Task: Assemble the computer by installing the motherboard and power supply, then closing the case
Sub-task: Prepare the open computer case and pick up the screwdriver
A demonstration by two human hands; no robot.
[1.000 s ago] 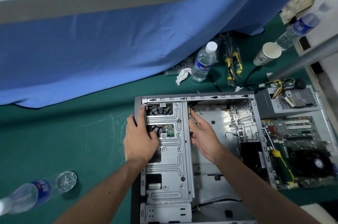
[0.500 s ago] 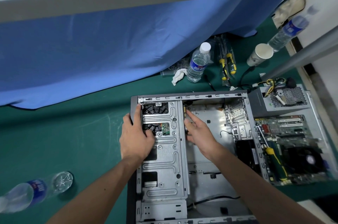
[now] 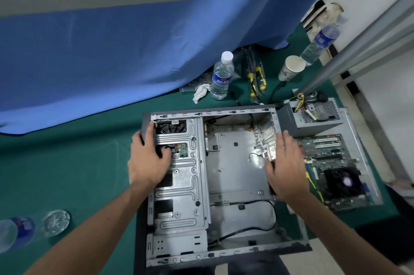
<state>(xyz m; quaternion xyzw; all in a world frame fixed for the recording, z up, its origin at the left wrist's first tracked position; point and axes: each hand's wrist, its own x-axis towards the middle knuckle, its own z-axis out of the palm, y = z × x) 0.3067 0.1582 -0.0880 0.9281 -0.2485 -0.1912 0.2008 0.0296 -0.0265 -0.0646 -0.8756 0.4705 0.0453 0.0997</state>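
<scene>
The open grey steel computer case (image 3: 235,162) is lying on its side on the green tabletop (image 3: 67,173), its main bay bare and facing up. The left hand (image 3: 147,160) is gripping the case at its far left corner, the fingers (image 3: 152,127) curling over the dark rim beside the black fan while the thumb is pressing near the drive cage. The right hand (image 3: 284,167) is resting flat on the case's right wall, beside the rear port cutouts, its fingers straight and slightly apart, clamped on nothing.

The green motherboard with its black cooler fan (image 3: 331,169) is lying just right of the case, on a loose grey metal side panel (image 3: 356,138), not yet installed. The boxy grey power supply with yellow and black cables (image 3: 313,120) is sitting beyond the motherboard, touching the case's far right corner, also outside it.

The case is probably stiff and fairly heavy, with thin sheet edges that could cut, so both hands on opposite walls look like the sound way to shift it. The motherboard is likely light but fragile; it wants taking by its bare edges, never by the cooler or slots. The power supply will be dense and rigid, best gripped around its body with the trailing cables kept free.

Behind the case, a clear plastic water bottle with a blue label (image 3: 221,77) is standing.
</scene>
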